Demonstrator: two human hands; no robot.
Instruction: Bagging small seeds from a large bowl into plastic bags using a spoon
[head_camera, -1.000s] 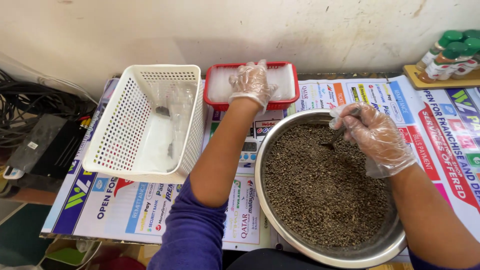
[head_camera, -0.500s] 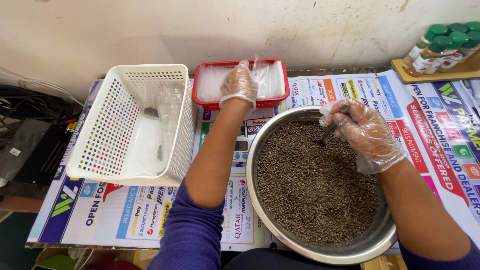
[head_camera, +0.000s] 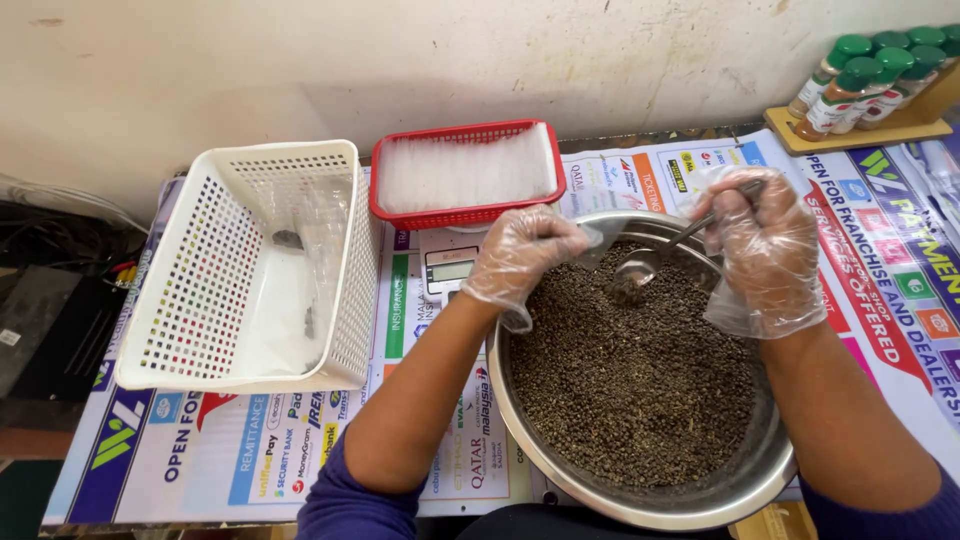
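Note:
A wide steel bowl (head_camera: 745, 478) full of small dark seeds (head_camera: 640, 390) sits in front of me. My left hand (head_camera: 522, 256), in a clear glove, is closed over the bowl's far-left rim and pinches a small clear plastic bag (head_camera: 596, 243). My gloved right hand (head_camera: 765, 245) grips the handle of a metal spoon (head_camera: 640, 268), whose scoop rests in the seeds just right of the bag. Behind the bowl, a red tray (head_camera: 462, 215) holds a stack of clear bags.
A white perforated basket (head_camera: 345, 310) with a few filled bags stands at the left. A small digital scale (head_camera: 448, 268) lies between the basket and the bowl. Green-capped spice bottles (head_camera: 860, 80) stand on a wooden rack at the back right. Printed posters cover the table.
My left hand has come back from the red tray to the bowl's rim, holding a clear bag. The right hand has lowered the spoon into the seeds.

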